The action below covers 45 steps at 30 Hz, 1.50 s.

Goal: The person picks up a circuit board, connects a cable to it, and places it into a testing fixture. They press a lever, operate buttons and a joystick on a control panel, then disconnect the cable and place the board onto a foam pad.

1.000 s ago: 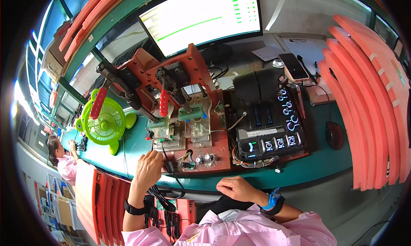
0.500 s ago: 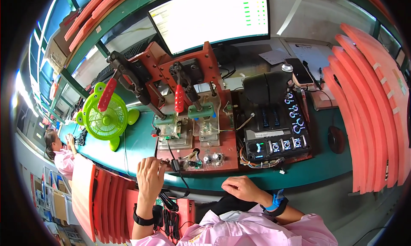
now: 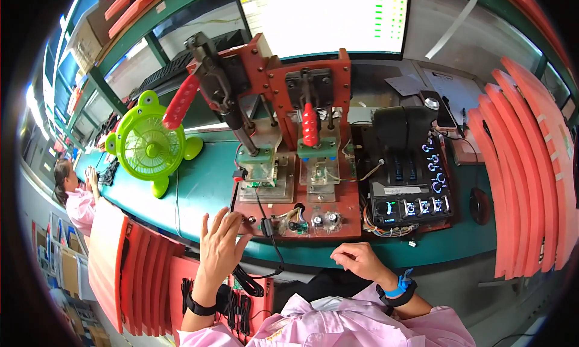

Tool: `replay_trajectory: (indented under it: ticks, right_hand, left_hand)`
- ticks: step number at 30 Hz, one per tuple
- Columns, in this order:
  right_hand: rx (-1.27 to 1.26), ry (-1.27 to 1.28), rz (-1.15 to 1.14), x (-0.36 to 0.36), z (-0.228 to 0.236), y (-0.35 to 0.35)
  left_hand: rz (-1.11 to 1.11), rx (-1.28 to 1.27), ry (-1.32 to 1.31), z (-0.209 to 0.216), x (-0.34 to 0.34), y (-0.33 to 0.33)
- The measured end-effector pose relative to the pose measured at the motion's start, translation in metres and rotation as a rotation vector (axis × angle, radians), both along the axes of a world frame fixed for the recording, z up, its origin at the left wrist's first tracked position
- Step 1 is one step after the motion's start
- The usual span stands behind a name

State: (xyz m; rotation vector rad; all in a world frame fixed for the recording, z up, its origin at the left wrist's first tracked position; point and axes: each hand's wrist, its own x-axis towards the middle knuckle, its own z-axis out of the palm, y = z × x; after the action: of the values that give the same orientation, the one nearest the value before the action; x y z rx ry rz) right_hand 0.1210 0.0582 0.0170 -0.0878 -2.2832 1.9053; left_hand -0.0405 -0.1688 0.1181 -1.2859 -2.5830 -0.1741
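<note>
My left hand (image 3: pixel 218 247) is over the bench's front edge with its fingers spread, holding nothing. Its fingertips come close to the left front corner of a red test fixture (image 3: pixel 347 227). A black cable with a thick cylindrical lump (image 3: pixel 268 227) runs down from the fixture beside this hand. My right hand (image 3: pixel 360 261) hovers before the bench, fingers loosely curled in, with nothing showing in them. Two clamps with red handles (image 3: pixel 310 127) stand on the fixture. A green circuit board (image 3: pixel 260 181) sits under the left clamp.
Right of the fixture stands a black control panel (image 3: pixel 392 193) with lit knobs, then a mouse (image 3: pixel 479 206). A green frog-shaped fan (image 3: pixel 152 145) is on the left. Pink foam trays (image 3: pixel 518 184) stand at the right; more (image 3: pixel 114 268) stand lower left. A monitor (image 3: pixel 325 21) is behind.
The view has shifted, so the fixture appears farther right. My left hand has drawn slightly away from the fixture's front corner, its fingers now spread wider. My right hand stays curled.
</note>
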Motion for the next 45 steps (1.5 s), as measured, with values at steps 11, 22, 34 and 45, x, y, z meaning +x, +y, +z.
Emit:
replay_trajectory:
  ticks: [11, 22, 34, 45]
  right_hand:
    - [-0.043, -0.026, -0.009, 0.002, -0.009, -0.005]
    - [0.262, 0.159, 0.007, 0.001, -0.006, -0.033]
    - [0.417, 0.328, 0.136, -0.065, 0.030, -0.112]
    - [0.892, 0.120, -0.110, -0.065, 0.030, -0.095]
  left_hand:
    - [-0.014, 0.069, -0.055, -0.015, 0.011, 0.012]
    - [-0.067, -0.091, -0.110, -0.006, 0.019, 0.001]
    - [-0.194, -0.152, 0.059, 0.005, -0.011, 0.012]
    - [-0.373, -0.145, 0.112, -0.008, -0.010, -0.001]
